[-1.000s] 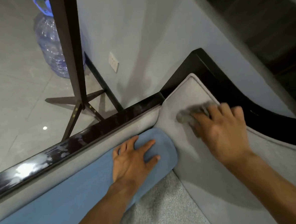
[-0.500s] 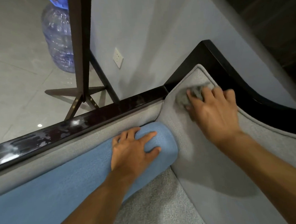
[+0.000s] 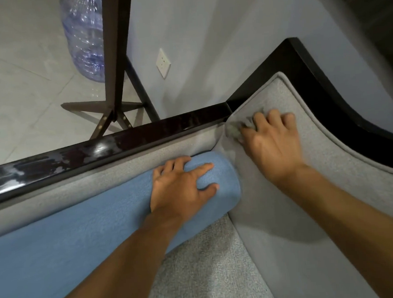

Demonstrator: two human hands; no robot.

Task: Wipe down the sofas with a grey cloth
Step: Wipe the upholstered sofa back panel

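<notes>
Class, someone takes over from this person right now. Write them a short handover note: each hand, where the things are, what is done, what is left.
Left hand: spread on the end of the blue bolster, pressing it, holding nothing.
Right hand: grips the grey cloth, bunched against the sofa padding in the inner corner, just below the dark wooden rail.
Done: the wiping is at that corner; how much is already wiped cannot be told.
Left: probably the rest of the padding, the seat and the smeared rail.
</notes>
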